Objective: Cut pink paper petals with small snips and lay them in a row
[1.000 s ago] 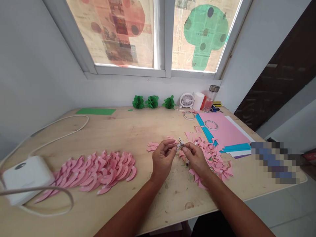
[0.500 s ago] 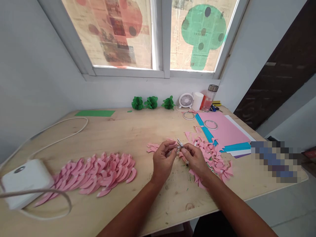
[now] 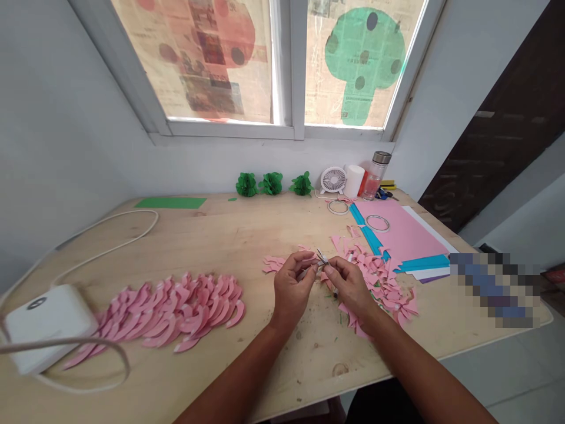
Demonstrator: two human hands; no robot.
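At the middle of the table my left hand (image 3: pixel 295 287) and my right hand (image 3: pixel 351 287) meet with fingertips pinched. Between them is a small bundle of thin, dark and white strands (image 3: pixel 322 257), pointing up and away; its kind is too small to make out. Just right of and beneath my right hand lies a loose heap of pink paper scraps (image 3: pixel 383 281). A few more pink scraps (image 3: pixel 274 264) lie left of my left hand. Farther left, curved pink paper petals (image 3: pixel 189 312) overlap in a long pile.
A white device (image 3: pixel 55 324) with a looping cable (image 3: pixel 119 244) sits at the left. Along the wall stand several green paper flowers (image 3: pixel 271 183), a small fan (image 3: pixel 333 179), a white roll (image 3: pixel 354 181) and a glass bottle (image 3: pixel 374 176). Pink paper sheets (image 3: pixel 408 232) lie at the right.
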